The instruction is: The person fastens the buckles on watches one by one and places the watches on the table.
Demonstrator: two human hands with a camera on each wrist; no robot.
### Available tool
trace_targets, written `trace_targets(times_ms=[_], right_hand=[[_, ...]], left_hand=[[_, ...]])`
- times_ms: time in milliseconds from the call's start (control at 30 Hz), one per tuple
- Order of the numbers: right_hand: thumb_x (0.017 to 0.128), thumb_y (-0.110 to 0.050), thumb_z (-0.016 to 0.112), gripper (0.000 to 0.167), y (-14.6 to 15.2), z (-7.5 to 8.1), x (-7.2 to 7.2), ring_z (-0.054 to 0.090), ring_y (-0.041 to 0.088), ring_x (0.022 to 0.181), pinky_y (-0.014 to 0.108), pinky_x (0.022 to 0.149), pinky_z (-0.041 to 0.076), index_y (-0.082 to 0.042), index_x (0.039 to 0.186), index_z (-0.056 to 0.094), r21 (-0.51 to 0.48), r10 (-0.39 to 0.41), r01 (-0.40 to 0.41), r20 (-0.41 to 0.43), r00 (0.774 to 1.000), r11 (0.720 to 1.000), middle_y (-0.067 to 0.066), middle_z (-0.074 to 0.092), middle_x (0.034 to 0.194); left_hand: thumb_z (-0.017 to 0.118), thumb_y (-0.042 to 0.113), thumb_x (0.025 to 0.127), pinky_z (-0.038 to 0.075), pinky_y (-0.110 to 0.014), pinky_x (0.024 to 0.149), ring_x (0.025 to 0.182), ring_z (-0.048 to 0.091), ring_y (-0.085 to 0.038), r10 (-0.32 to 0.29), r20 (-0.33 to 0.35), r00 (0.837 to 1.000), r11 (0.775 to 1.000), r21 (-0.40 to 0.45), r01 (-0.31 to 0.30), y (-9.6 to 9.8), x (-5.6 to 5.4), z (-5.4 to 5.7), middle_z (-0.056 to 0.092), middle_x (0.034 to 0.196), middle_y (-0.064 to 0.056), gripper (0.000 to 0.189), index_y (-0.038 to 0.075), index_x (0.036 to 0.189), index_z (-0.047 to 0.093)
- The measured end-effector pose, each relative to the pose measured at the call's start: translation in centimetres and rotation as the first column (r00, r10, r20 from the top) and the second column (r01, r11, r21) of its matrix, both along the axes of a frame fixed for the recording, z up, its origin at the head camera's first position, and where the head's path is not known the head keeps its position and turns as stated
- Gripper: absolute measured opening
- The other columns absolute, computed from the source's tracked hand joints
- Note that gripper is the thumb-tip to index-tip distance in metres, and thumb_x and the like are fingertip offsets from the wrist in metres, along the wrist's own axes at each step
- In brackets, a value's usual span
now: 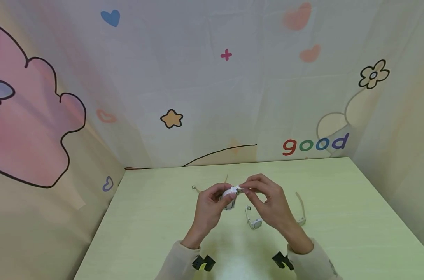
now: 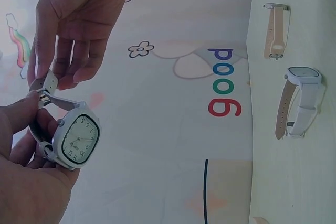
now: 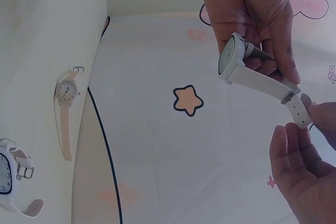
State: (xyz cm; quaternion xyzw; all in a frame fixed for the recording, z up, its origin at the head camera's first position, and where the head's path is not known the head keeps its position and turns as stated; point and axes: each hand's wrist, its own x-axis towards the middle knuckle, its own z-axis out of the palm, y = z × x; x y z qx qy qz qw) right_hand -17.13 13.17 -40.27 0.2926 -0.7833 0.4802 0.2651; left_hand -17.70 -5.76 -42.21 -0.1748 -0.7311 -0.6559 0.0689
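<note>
Tabletop (image 1: 145, 229) lies below as I look on remotely, and above it the left hand (image 1: 209, 208) curls round a white watch (image 2: 81, 139) held aloft, while the right hand (image 1: 272, 203) pinches its holed strap end (image 3: 299, 113).

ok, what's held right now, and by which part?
A white watch, by its strap: left hand near the buckle, right hand pinching the holed end.
</note>
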Motion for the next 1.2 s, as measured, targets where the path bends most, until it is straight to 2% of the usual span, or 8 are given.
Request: trace_targets(times_ms=[267, 433, 633, 733, 900, 1067, 1200], right_hand=[[0.087, 0.002, 0.070, 0.020, -0.01, 0.13, 0.07, 0.065, 0.012, 0.085, 0.015, 0.080, 0.055, -0.011, 0.101, 0.075, 0.013, 0.002, -0.002, -0.010, 1.000, 1.000, 0.000, 0.064, 0.097], [0.085, 0.003, 0.071, 0.020, -0.12, 0.22, 0.02, 0.064, 0.013, 0.083, 0.013, 0.079, 0.053, -0.010, 0.100, 0.076, 0.016, 0.008, -0.008, -0.040, 0.999, 1.000, 0.001, 0.064, 0.096], [0.084, 0.006, 0.071, 0.023, -0.20, -0.05, -0.17, 0.060, 0.014, 0.086, 0.015, 0.077, 0.049, -0.008, 0.102, 0.076, 0.021, 0.035, -0.033, -0.071, 0.997, 0.999, 0.002, 0.065, 0.097], [0.086, 0.006, 0.069, 0.025, -0.24, -0.15, -0.17, 0.061, 0.014, 0.089, 0.015, 0.081, 0.050, -0.008, 0.106, 0.075, 0.016, 0.053, -0.053, -0.051, 0.997, 0.998, 0.002, 0.066, 0.100], [0.089, 0.003, 0.067, 0.027, -0.31, -0.41, 0.09, 0.066, 0.015, 0.090, 0.014, 0.086, 0.052, -0.008, 0.114, 0.069, -0.029, 0.035, -0.034, 0.028, 0.999, 0.999, 0.004, 0.069, 0.104], [0.090, 0.002, 0.067, 0.019, -0.36, -0.55, 0.23, 0.068, 0.016, 0.092, 0.015, 0.087, 0.053, -0.006, 0.107, 0.067, -0.101, 0.049, -0.040, 0.089, 0.995, 0.994, 0.006, 0.069, 0.101], [0.089, -0.001, 0.068, 0.015, -0.35, -0.62, 0.11, 0.068, 0.015, 0.091, 0.015, 0.087, 0.053, -0.007, 0.103, 0.068, -0.105, 0.053, -0.046, 0.065, 0.996, 0.993, 0.006, 0.070, 0.098]], left_hand=[[0.071, 0.012, 0.090, 0.053, -0.020, 0.079, 0.090, 0.065, -0.021, -0.014, -0.004, 1.000, 1.000, 0.019, 0.014, 0.19, -0.10, 0.16, 0.071, 0.104, -0.016, 0.018, 0.004, 0.107, 0.071], [0.071, 0.013, 0.090, 0.054, -0.020, 0.080, 0.088, 0.065, -0.012, -0.024, -0.025, 0.999, 0.999, 0.026, 0.025, 0.16, -0.08, 0.18, 0.071, 0.104, -0.017, 0.019, 0.004, 0.106, 0.071], [0.072, 0.013, 0.090, 0.054, -0.022, 0.081, 0.089, 0.066, -0.014, -0.033, -0.019, 0.999, 0.999, 0.036, 0.033, 0.14, -0.02, 0.15, 0.071, 0.105, -0.017, 0.020, 0.004, 0.108, 0.072], [0.072, 0.012, 0.089, 0.055, -0.022, 0.081, 0.090, 0.066, -0.014, -0.032, -0.010, 0.999, 0.999, 0.033, 0.033, 0.15, -0.03, 0.15, 0.072, 0.105, -0.016, 0.021, 0.005, 0.109, 0.073], [0.072, 0.013, 0.089, 0.056, -0.022, 0.080, 0.090, 0.067, -0.013, -0.026, 0.009, 1.000, 0.999, 0.026, 0.026, 0.16, -0.02, 0.25, 0.072, 0.106, -0.015, 0.021, 0.006, 0.109, 0.073], [0.072, 0.014, 0.089, 0.056, -0.022, 0.079, 0.089, 0.067, -0.012, -0.024, 0.025, 0.999, 0.999, 0.024, 0.023, 0.12, -0.01, 0.30, 0.072, 0.106, -0.014, 0.020, 0.008, 0.108, 0.073], [0.072, 0.014, 0.089, 0.056, -0.022, 0.079, 0.088, 0.066, -0.012, -0.025, 0.024, 0.999, 0.999, 0.030, 0.025, 0.09, 0.02, 0.32, 0.072, 0.106, -0.015, 0.020, 0.007, 0.107, 0.073]])
